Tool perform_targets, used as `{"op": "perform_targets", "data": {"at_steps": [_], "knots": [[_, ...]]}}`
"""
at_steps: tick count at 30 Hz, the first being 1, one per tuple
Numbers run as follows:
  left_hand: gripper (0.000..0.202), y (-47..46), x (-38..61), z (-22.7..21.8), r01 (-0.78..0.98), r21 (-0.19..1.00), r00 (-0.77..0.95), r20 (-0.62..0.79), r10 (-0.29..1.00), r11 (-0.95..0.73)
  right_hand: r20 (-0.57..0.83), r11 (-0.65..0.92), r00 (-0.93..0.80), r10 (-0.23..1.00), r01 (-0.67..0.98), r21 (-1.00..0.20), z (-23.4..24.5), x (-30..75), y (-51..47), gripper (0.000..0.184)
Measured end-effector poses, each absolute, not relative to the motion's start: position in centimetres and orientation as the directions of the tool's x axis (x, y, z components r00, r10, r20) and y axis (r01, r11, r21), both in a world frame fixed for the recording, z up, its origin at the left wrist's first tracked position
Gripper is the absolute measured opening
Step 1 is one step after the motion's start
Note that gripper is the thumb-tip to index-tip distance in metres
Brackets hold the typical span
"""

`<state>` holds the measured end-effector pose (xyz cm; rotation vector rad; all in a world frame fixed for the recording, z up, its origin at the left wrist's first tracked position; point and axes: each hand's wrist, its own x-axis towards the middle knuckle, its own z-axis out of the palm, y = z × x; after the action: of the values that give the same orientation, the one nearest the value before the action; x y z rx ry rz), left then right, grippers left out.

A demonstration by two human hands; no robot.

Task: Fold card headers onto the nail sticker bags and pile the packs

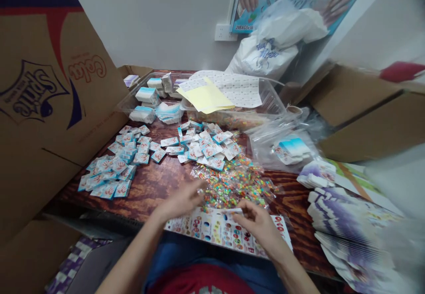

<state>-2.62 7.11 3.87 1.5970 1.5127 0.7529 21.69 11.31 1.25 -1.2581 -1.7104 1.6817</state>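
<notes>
My left hand (181, 200) hovers at the near edge of a heap of small clear packets of multicoloured tiny pieces (232, 185), its fingertips blurred. My right hand (257, 226) is lower right, with its fingers pinched on a thin white strip (230, 211). The strip lies over a printed sheet of nail stickers (215, 232), and both hands are just above that sheet. Farther up the wooden table (159, 185), many small blue-and-white cards with a red hand print (207, 148) lie spread in loose groups.
A clear plastic tub (265, 108) holds yellow and white sheets and coloured pieces. Stacks of printed cards (345, 214) lie to the right, beside a clear bag of cards (285, 145). Cardboard box panels (56, 72) wall the left side, and a white sack (268, 46) stands behind.
</notes>
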Motion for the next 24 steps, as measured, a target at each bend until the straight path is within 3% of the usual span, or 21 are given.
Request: {"op": "perform_targets", "data": {"at_steps": [2,3,11,14,16,18,21,24], "knots": [[0.032,9.7,-6.0,4.2,0.789,0.605,-0.149,0.022,0.989,0.105,-0.322,-0.216,-0.498,0.805,0.260,-0.941,1.7,22.0,11.4,0.023],[0.034,11.1,-7.5,4.3,0.826,0.546,-0.201,0.051,0.978,0.141,-0.329,-0.231,-0.519,0.789,0.245,-0.941,1.9,21.8,11.3,0.024],[0.039,14.8,-11.7,4.2,0.887,0.430,-0.196,0.028,0.980,0.165,-0.322,-0.308,-0.609,0.725,0.132,-0.942,2.4,19.0,10.3,0.029],[0.041,11.6,-11.0,5.3,0.820,0.551,-0.226,0.063,0.972,0.155,-0.362,-0.406,-0.559,0.746,0.050,-0.913,2.7,19.4,11.0,0.035],[0.039,9.2,-9.4,6.0,0.588,0.800,-0.273,0.060,0.960,0.117,-0.388,-0.472,-0.518,0.762,-0.034,-0.881,3.3,19.3,11.8,0.038],[0.041,7.2,-7.0,6.4,0.260,0.961,-0.255,-0.025,0.966,0.094,-0.396,-0.510,-0.490,0.776,-0.119,-0.852,3.9,18.5,12.4,0.040],[0.044,5.4,-3.5,6.2,-0.064,0.992,-0.183,-0.122,0.976,0.113,-0.376,-0.498,-0.477,0.794,-0.159,-0.852,4.4,17.1,12.9,0.039],[0.045,4.7,-1.6,5.4,-0.161,0.982,-0.157,-0.126,0.980,0.101,-0.367,-0.465,-0.464,0.806,-0.112,-0.878,4.2,16.5,12.7,0.039]]}}
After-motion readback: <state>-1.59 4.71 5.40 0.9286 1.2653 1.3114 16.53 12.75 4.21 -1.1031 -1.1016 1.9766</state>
